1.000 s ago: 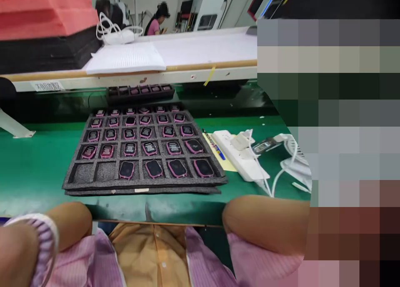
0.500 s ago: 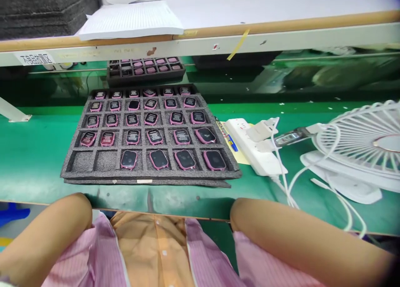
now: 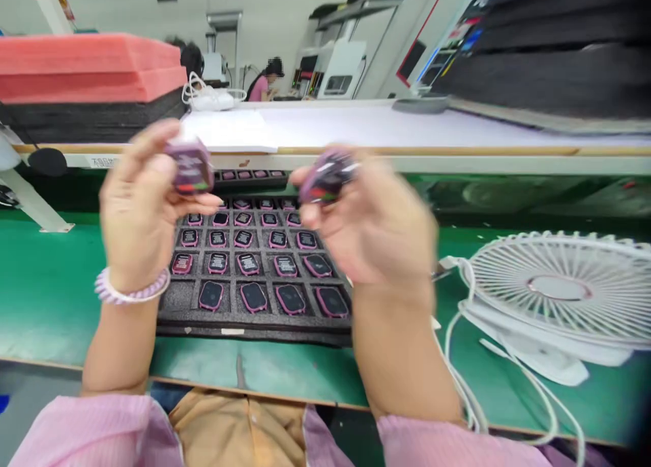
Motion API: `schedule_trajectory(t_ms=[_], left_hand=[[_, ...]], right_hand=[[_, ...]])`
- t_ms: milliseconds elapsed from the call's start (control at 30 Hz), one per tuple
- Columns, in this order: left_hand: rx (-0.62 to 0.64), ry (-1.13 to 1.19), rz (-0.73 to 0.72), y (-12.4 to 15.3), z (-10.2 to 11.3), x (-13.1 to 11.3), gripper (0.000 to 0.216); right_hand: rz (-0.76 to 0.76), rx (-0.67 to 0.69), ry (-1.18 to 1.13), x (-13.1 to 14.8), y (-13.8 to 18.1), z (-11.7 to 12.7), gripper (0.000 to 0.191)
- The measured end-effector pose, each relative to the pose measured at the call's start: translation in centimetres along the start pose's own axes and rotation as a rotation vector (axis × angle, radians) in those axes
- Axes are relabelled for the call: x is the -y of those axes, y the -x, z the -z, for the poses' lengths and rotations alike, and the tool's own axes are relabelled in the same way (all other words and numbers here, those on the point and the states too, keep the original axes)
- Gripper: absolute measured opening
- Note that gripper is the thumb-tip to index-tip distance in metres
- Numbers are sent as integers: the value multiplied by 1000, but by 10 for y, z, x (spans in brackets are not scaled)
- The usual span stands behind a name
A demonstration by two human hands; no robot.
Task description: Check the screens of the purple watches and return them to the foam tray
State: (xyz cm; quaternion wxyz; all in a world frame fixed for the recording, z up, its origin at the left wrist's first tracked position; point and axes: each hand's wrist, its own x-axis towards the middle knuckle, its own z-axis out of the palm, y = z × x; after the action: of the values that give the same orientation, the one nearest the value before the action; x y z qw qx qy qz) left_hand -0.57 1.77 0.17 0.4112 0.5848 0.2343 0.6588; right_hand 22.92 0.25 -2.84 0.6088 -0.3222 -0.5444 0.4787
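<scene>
My left hand (image 3: 140,206) is raised at the left, its fingers closed on a purple-framed smartwatch body (image 3: 190,167) with a lit screen. On the other side, my right hand (image 3: 373,216) grips a second purple smartwatch body (image 3: 328,175), tilted and blurred by motion. Both are held apart, above the far part of a grey foam tray (image 3: 203,323). Rows of similar watch bodies (image 3: 247,264) sit in the tray's square pockets, many with white text on their screens. An empty pocket shows at the near left; my hands hide parts of the tray.
A white fan (image 3: 559,287) and its cables (image 3: 450,358) occupy the right of the green bench. Across the back runs a shelf (image 3: 336,125) with red foam (image 3: 91,67) at left and black foam stacks (image 3: 539,67) at right. A person in pink (image 3: 262,87) sits far behind.
Both hands have come into view, raised above the tray, each with a smartwatch body. The view has tilted up, showing the room behind the shelf.
</scene>
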Motion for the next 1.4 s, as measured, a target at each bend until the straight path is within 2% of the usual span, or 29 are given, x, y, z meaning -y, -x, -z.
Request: schedule_trajectory(t_ms=[67, 133, 200, 333, 433, 567, 700, 767, 833, 933, 1033, 1133, 1233, 1333, 1400], left_hand=[[62, 0, 63, -4, -8, 11, 29], [164, -34, 183, -6, -13, 25, 35], [218, -68, 230, -6, -16, 34, 39], [231, -64, 223, -3, -12, 33, 55], [240, -40, 236, 1, -6, 26, 67], [249, -46, 309, 13, 11, 22, 74], [260, -201, 390, 37, 54, 22, 67], [271, -388, 383, 52, 84, 21, 62], [299, -634, 361, 67, 116, 18, 57], [333, -932, 341, 86, 153, 13, 51], [365, -1042, 358, 99, 175, 12, 52], [460, -1093, 415, 105, 185, 16, 56], [500, -1164, 469, 105, 189, 18, 68], [455, -1242, 393, 103, 179, 13, 77], [432, -1248, 288, 102, 159, 10, 66]], right_hand=[[32, 17, -87, -9, -10, -11, 50], [-28, 49, -150, -22, -18, -20, 55], [-72, 56, -176, -33, -22, -27, 54], [-116, 92, -248, -38, -20, -31, 43], [-137, 114, -291, -35, -17, -31, 43], [-172, 187, -280, -34, -14, -34, 51], [-221, 284, -181, -50, -6, -46, 72], [-238, 364, -105, -66, 1, -56, 68], [-219, 460, 47, -84, 10, -68, 55], [-5, 497, 496, -102, 24, -88, 40], [191, 470, 939, -108, 35, -110, 36], [174, 525, 1164, -108, 41, -127, 37], [176, 525, 1279, -103, 42, -128, 48], [268, 491, 1271, -86, 39, -105, 52], [337, 405, 1257, -69, 34, -80, 34]])
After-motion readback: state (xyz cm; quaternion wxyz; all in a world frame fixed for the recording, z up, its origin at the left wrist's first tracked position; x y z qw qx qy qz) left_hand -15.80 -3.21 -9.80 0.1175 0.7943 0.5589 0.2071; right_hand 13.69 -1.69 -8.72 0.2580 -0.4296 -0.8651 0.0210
